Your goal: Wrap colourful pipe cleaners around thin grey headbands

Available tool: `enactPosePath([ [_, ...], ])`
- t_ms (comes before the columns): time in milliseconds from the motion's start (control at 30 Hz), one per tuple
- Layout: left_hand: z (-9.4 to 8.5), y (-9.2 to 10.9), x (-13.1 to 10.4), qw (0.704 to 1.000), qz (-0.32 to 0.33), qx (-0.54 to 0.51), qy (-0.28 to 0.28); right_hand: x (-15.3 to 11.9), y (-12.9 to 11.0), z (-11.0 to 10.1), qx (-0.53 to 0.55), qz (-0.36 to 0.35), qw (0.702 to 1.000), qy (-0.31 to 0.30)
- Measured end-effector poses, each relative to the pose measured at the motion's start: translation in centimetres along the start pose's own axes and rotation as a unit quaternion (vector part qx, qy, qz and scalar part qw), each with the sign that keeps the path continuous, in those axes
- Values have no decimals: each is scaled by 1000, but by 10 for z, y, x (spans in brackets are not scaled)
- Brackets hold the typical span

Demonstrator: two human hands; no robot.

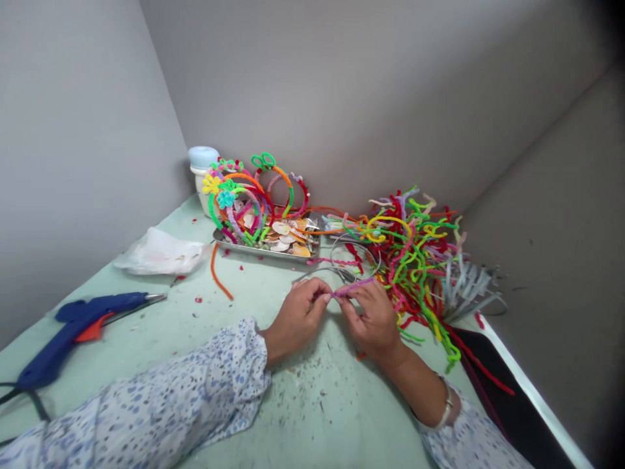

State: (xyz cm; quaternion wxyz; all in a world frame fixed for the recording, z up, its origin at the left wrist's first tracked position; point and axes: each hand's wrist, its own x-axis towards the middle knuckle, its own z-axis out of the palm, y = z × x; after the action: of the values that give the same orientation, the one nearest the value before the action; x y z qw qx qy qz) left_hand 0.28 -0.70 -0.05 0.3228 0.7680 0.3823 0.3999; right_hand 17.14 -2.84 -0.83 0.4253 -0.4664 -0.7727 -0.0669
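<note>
A purple pipe cleaner (355, 286) runs between my two hands over the middle of the table. My left hand (300, 314) pinches one part of it between thumb and fingertips. Close beside it, my right hand (372, 319) grips the pipe cleaner too, and its purple end sticks up along the fingers. The part inside the left fingers is mostly hidden. Just behind the hands lie thin grey hoops (359, 254). A large tangle of colourful pipe cleaners (407, 251) spreads beyond my right hand.
Behind, a metal tray (266, 253) holds shells and pipe-cleaner-wrapped headbands (288, 182). A white cup with a blue lid (202, 166) stands at the back left. Left are a plastic bag (163, 253), a blue glue gun (83, 329) and an orange pipe cleaner (218, 273). Grey strips (471, 286) lie right.
</note>
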Motion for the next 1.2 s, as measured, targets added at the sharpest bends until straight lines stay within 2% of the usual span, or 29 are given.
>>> enactPosePath([
  [633,2,2,-1,998,25,54,27,3,-9,-3,100,95,990,3],
  [1200,1,3,0,995,39,82,27,3,-10,-2,116,105,988,-1],
])
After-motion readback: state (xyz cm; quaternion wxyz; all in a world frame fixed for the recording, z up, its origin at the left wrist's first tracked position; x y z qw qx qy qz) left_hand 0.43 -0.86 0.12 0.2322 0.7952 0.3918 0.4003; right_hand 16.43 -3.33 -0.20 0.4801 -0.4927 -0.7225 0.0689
